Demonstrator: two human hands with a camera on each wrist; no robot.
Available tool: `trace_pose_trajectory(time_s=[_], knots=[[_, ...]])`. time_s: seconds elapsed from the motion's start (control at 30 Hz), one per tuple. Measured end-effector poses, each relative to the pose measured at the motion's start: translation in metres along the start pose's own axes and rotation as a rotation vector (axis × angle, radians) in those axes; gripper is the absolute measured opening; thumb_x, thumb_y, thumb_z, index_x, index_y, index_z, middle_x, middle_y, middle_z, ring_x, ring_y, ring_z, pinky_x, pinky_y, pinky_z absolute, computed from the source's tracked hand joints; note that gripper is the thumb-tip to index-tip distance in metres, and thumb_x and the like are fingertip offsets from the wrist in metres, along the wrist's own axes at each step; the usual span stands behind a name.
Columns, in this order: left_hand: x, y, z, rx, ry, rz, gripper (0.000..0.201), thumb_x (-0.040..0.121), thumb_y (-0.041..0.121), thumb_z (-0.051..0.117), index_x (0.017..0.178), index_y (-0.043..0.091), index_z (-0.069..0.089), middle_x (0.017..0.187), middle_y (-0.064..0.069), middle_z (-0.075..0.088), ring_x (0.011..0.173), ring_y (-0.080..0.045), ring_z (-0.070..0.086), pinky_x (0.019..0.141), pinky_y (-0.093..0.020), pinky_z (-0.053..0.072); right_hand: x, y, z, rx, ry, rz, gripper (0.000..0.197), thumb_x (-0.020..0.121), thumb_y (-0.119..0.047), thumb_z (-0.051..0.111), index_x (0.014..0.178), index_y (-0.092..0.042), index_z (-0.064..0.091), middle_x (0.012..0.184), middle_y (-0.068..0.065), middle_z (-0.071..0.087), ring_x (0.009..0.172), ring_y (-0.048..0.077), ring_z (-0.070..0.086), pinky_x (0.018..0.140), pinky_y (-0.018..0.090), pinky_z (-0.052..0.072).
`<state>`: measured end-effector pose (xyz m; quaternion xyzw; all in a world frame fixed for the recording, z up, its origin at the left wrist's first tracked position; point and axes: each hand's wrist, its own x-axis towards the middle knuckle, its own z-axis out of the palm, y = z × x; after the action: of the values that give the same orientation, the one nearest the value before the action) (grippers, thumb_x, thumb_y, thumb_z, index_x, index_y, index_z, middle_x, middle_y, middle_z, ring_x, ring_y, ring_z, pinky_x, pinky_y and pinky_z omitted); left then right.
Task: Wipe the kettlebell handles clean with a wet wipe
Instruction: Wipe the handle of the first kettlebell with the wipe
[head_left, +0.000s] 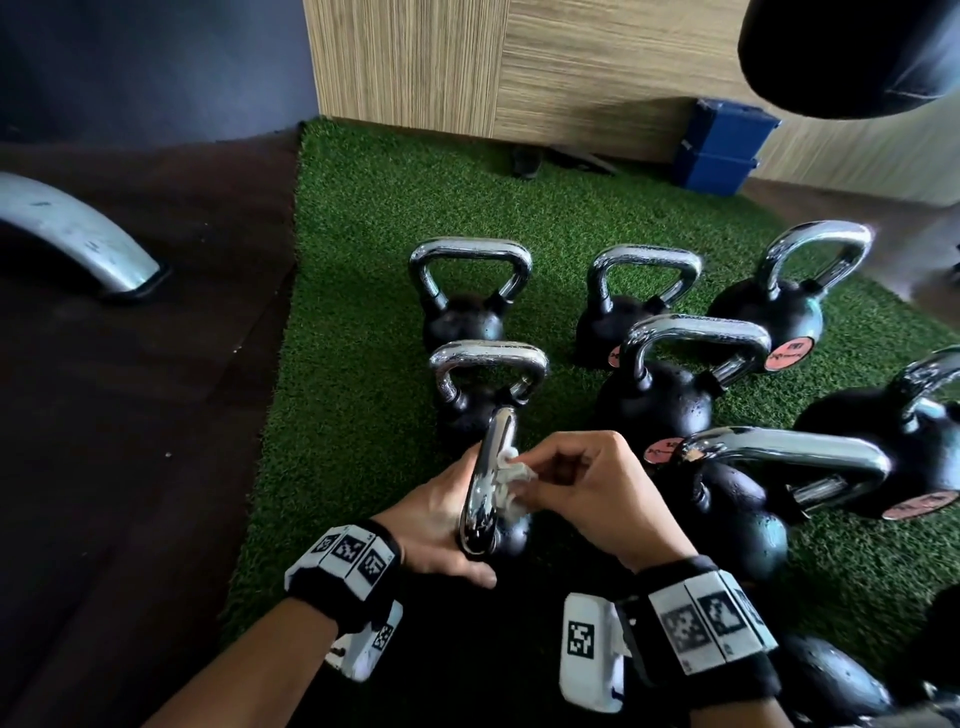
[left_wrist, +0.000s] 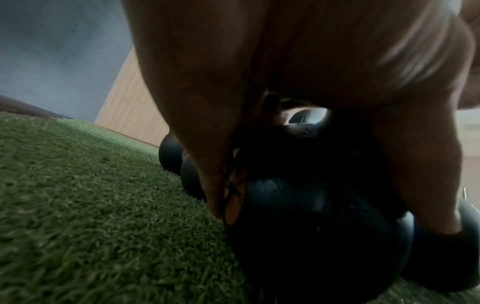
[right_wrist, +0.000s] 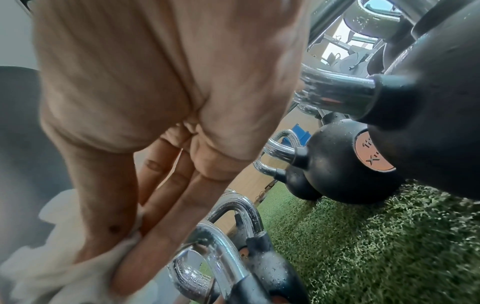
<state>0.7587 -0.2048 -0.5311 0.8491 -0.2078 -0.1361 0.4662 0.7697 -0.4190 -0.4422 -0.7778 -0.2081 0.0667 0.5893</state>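
A small black kettlebell (head_left: 511, 538) stands on the green turf right in front of me, its chrome handle (head_left: 491, 467) turned edge-on towards me. My left hand (head_left: 441, 512) grips the kettlebell from the left; in the left wrist view its fingers (left_wrist: 207, 164) curl down over the black ball (left_wrist: 311, 226). My right hand (head_left: 561, 483) pinches a crumpled white wet wipe (head_left: 511, 478) and holds it against the right side of the handle. In the right wrist view the wipe (right_wrist: 52, 263) is bunched between thumb and fingers (right_wrist: 145, 246).
Several more chrome-handled kettlebells (head_left: 675, 374) crowd the turf (head_left: 363, 260) ahead and to the right, one close by my right wrist (head_left: 779, 467). Blue boxes (head_left: 722, 145) sit by the wooden wall. A grey curved metal foot (head_left: 78, 234) rests on the dark floor at left.
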Motion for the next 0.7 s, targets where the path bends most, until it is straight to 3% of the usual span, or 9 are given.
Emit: trace_pose_trajectory(time_s=[0.1,0.2,0.27,0.33,0.4,0.47,0.53,0.6,0.7], knots=[[0.003,-0.002,-0.001,-0.021,-0.006,-0.022,0.123,0.065,0.034,0.096,0.156,0.036,0.012,0.132,0.061,0.026,0.129,0.031,0.027,0.101,0.007,0.023,0.003,-0.003,0.001,0.04,0.024,0.041,0.017,0.069,-0.007,0.089,0.079,-0.013,0.076,0.077,0.011,0.077,0.074,0.034,0.074,0.075,0.051,0.062],[0.002,-0.004,-0.002,-0.043,-0.012,-0.069,0.122,0.065,0.034,0.096,0.157,0.03,0.016,0.126,0.058,0.037,0.122,0.033,0.034,0.1,0.006,0.028,0.0,-0.007,0.005,0.054,-0.085,0.078,0.02,0.067,-0.009,0.091,0.076,-0.01,0.074,0.078,0.013,0.076,0.072,0.029,0.073,0.072,0.045,0.062],[0.001,-0.005,-0.003,-0.046,-0.013,-0.097,0.122,0.064,0.037,0.095,0.156,0.03,0.017,0.129,0.045,0.043,0.122,0.029,0.038,0.104,-0.004,0.034,0.001,-0.009,0.006,0.0,-0.16,0.118,0.024,0.063,-0.014,0.094,0.074,-0.01,0.073,0.077,0.011,0.076,0.07,0.023,0.072,0.071,0.043,0.06],[0.002,-0.004,-0.003,-0.031,-0.003,-0.094,0.121,0.063,0.037,0.095,0.156,0.028,0.018,0.132,0.036,0.044,0.123,0.025,0.041,0.103,-0.006,0.036,0.005,-0.009,0.005,-0.086,-0.177,0.127,0.027,0.058,-0.021,0.095,0.073,-0.014,0.073,0.074,0.006,0.076,0.067,0.015,0.07,0.066,0.035,0.058],[0.003,-0.005,-0.003,-0.058,0.001,-0.1,0.116,0.063,0.033,0.096,0.155,0.023,0.025,0.134,0.026,0.051,0.127,0.013,0.049,0.108,-0.016,0.041,0.007,-0.008,0.007,-0.121,-0.187,0.126,0.026,0.057,-0.021,0.095,0.07,-0.018,0.072,0.07,0.0,0.074,0.062,0.008,0.066,0.06,0.027,0.053],[0.002,-0.007,-0.001,-0.085,0.005,-0.111,0.096,0.065,0.028,0.095,0.144,0.018,0.041,0.125,0.014,0.064,0.121,-0.006,0.062,0.107,-0.035,0.05,0.005,-0.002,0.013,-0.178,-0.215,0.129,0.024,0.059,-0.016,0.095,0.067,-0.018,0.072,0.065,-0.004,0.071,0.058,0.002,0.061,0.056,0.022,0.049],[0.001,-0.012,0.002,-0.071,0.013,-0.103,0.062,0.068,0.026,0.092,0.118,0.024,0.056,0.102,0.011,0.07,0.102,-0.014,0.07,0.095,-0.049,0.058,0.002,0.004,0.019,-0.253,-0.219,0.149,0.023,0.06,-0.012,0.094,0.066,-0.015,0.072,0.062,-0.008,0.069,0.054,-0.001,0.058,0.055,0.018,0.047],[0.002,-0.014,0.004,-0.09,0.028,-0.101,0.049,0.069,0.023,0.09,0.103,0.034,0.056,0.091,0.014,0.07,0.089,-0.008,0.07,0.085,-0.041,0.061,0.002,0.009,0.021,-0.311,-0.207,0.162,0.022,0.059,-0.012,0.094,0.066,-0.015,0.073,0.061,-0.01,0.069,0.054,-0.004,0.058,0.055,0.015,0.047],[0.0,-0.012,0.003,-0.055,0.033,-0.098,0.065,0.063,0.033,0.093,0.112,0.034,0.051,0.102,0.035,0.065,0.094,0.01,0.065,0.08,-0.009,0.049,0.001,0.012,0.022,-0.328,-0.203,0.153,0.024,0.057,-0.013,0.095,0.071,-0.02,0.076,0.065,-0.009,0.072,0.057,-0.003,0.06,0.058,0.014,0.049]])
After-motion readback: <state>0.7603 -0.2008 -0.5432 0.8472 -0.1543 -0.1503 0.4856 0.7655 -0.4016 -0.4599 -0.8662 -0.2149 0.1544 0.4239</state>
